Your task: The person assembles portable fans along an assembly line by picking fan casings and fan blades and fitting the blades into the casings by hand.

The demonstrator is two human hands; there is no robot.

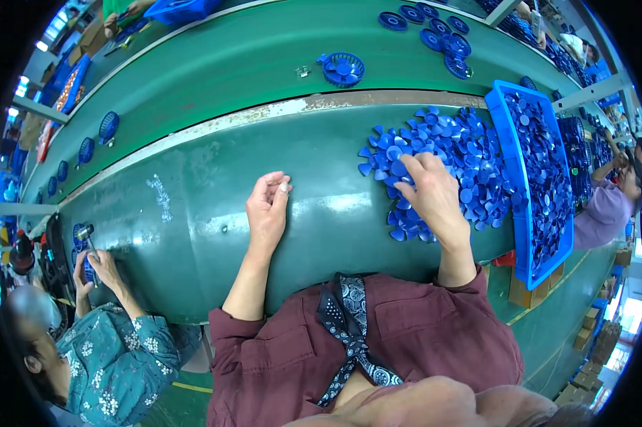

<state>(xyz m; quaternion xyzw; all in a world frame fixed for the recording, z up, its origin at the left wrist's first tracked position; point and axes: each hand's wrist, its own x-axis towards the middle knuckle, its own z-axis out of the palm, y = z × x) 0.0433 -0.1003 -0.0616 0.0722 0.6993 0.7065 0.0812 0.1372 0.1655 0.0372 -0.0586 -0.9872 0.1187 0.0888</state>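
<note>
Many small blue plastic fan blades lie in a loose heap on the green worktable. At the heap's left side my right hand reaches over the blades, its fingers bent and thumb apart from the forefinger. The fingertips are by a fan blade, and I see none gripped. My left hand is above the bare table left of the heap, fingers curled and thumb against them. Whatever those fingers may hold is hidden.
A blue bin of blades stands at the right. Behind the table, a green conveyor belt carries a round fan cage and several blue discs. Small clear pieces lie left. A co-worker sits at lower left, handling blue parts.
</note>
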